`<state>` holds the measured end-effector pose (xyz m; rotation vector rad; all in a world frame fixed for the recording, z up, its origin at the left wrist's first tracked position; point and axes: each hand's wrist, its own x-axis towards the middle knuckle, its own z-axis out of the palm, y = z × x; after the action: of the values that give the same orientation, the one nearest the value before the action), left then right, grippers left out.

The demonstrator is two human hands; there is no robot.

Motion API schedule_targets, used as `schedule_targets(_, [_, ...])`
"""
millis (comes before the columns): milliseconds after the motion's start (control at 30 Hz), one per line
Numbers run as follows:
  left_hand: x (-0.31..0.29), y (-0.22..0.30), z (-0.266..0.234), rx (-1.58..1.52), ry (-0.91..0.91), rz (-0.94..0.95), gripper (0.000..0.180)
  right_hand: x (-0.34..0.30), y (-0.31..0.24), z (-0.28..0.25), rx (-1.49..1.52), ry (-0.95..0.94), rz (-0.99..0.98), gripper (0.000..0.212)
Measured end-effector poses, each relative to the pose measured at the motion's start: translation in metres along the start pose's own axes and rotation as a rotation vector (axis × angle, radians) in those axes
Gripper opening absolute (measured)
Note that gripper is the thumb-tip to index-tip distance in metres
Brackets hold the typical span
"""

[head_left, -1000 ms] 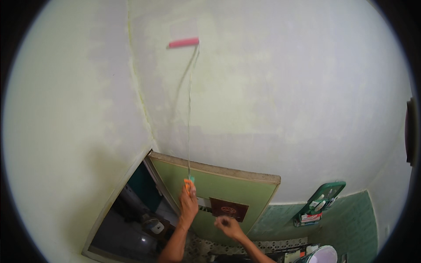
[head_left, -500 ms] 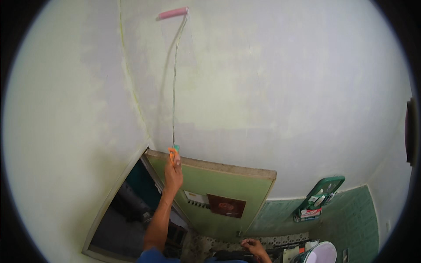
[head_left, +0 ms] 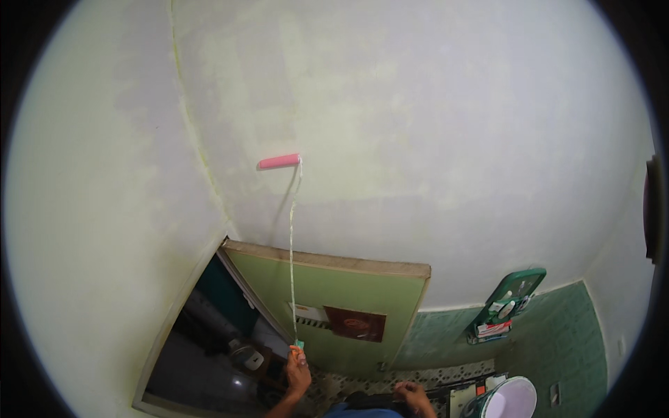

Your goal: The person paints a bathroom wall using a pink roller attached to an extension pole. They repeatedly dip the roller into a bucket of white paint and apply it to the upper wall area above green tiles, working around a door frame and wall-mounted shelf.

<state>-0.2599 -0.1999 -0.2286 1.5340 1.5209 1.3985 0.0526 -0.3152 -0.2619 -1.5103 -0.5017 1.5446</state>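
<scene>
A paint roller with a pink sleeve [head_left: 280, 161] lies against the wall [head_left: 390, 139], left of its middle, with a shadow beside it. Its long, paint-spattered wire frame runs down to an orange and green handle [head_left: 298, 346]. My left hand [head_left: 298, 369] is wrapped round that handle, in front of the green door. Low down near my body is my right hand [head_left: 415, 398], its fingers curled in and no object showing in them. To its right stands a bucket [head_left: 516, 400] with pale lilac paint on its inner wall.
A pale green door [head_left: 272, 268] with a thick top edge stands open against the wall, beside a dark doorway [head_left: 209, 341]. A green mirror shelf [head_left: 512, 296] holding small items hangs above green tiles. The wall shows pale lilac and yellowish patches; the floor is patterned.
My left hand has come down, drawing the roller from high on the wall to a spot nearer the door top. My right hand has shifted slightly right, low down.
</scene>
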Motion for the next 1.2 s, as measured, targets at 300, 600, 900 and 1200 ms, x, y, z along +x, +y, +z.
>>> schedule_targets(300, [0.008,0.033,0.014,0.049,-0.017,0.001,0.042,-0.013,-0.024,0.006,-0.076,0.022,0.005,0.007])
schedule_targets(600, [0.133,0.148,0.005,0.051,-0.024,0.304,0.042,0.013,0.010,-0.012,0.096,-0.007,-0.061,0.006])
schedule_targets(900, [0.061,0.059,0.032,0.003,-0.061,0.129,0.047,0.004,-0.006,-0.003,-0.068,0.084,-0.001,0.006])
schedule_targets(1200, [0.225,0.233,-0.005,-0.015,0.050,0.337,0.042,0.028,0.004,-0.017,-0.013,-0.019,-0.084,0.009])
